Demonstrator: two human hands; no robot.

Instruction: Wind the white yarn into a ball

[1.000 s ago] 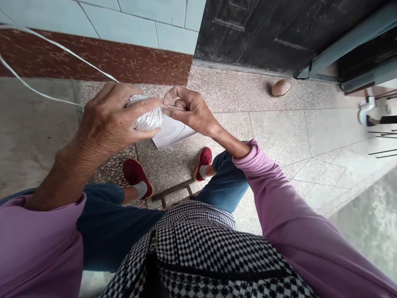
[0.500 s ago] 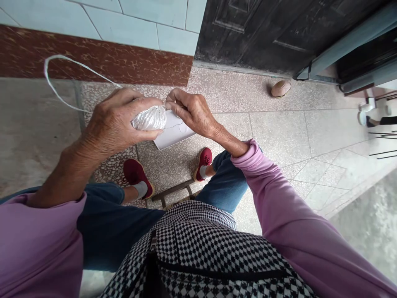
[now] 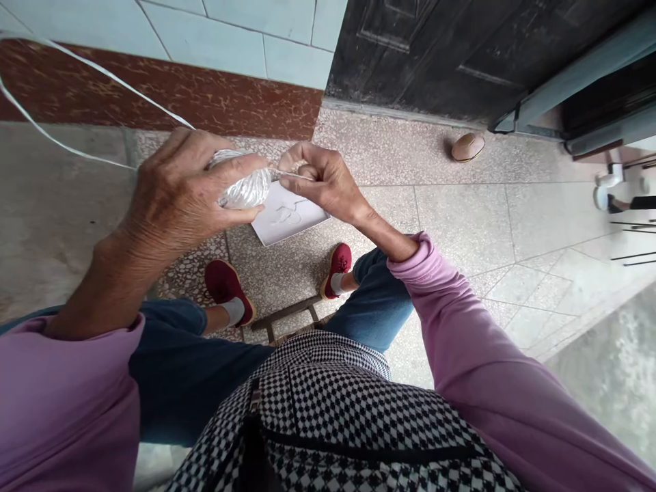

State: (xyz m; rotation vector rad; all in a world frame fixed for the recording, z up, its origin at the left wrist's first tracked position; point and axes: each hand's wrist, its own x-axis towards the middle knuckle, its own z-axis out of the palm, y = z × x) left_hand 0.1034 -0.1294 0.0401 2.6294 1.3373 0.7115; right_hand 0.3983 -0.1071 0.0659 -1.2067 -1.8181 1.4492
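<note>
My left hand (image 3: 179,195) is wrapped round a shiny silvery-white ball of wound strip (image 3: 244,188), held up in front of me. A loose white strip (image 3: 76,61) runs from the ball up and out to the left in a wide loop. My right hand (image 3: 318,179) pinches a thin strand right beside the ball's right end, fingers pressed together. Below the hands a white sheet (image 3: 287,219) lies on the speckled floor.
I sit on a low wooden stool (image 3: 287,316), knees apart, red shoes (image 3: 225,287) on the terrazzo floor. A tiled wall with a red band (image 3: 205,102) is ahead, a dark door (image 3: 451,48) to the right. A small round brown object (image 3: 466,146) lies by the door.
The loose strip's loop has swung wider, out past the left edge. My right hand's pinch has pulled slightly away from the ball, drawing the strand taut. The ball stays in my left hand.
</note>
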